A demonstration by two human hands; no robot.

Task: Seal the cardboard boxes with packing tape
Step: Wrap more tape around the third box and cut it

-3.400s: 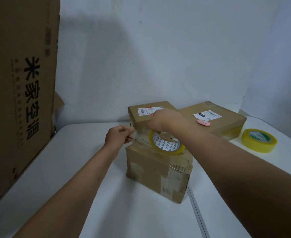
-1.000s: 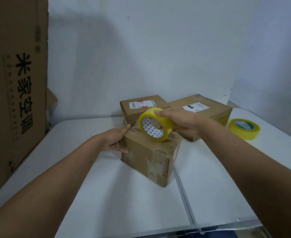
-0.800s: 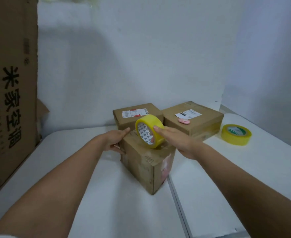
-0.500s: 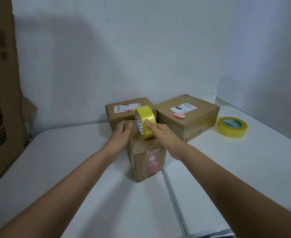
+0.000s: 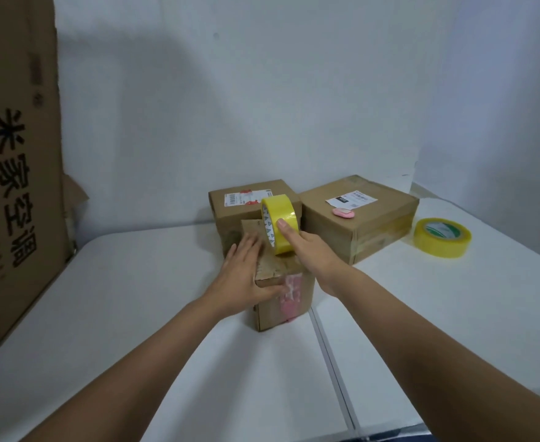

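- Evidently, the small box [image 5: 281, 282] at the table's [image 5: 134, 314] middle is only partly taped; two boxes behind [image 5: 358, 218] await checking.
- The tape roll [image 5: 280, 223] is gripped upright by the right hand [image 5: 307, 250]; the left hand [image 5: 243, 275] is pressed flat, open, on the lid.
- Compared with half a second ago, the left palm is laid further across the lid.

At the centre of the frame our left hand [image 5: 244, 275] lies flat on the near box [image 5: 283, 291], while our right hand [image 5: 307, 250] grips the yellow tape roll [image 5: 281, 223] upright on its top. A second roll [image 5: 441, 237] lies at right on the white table [image 5: 134, 314], beside two more boxes [image 5: 358, 218].
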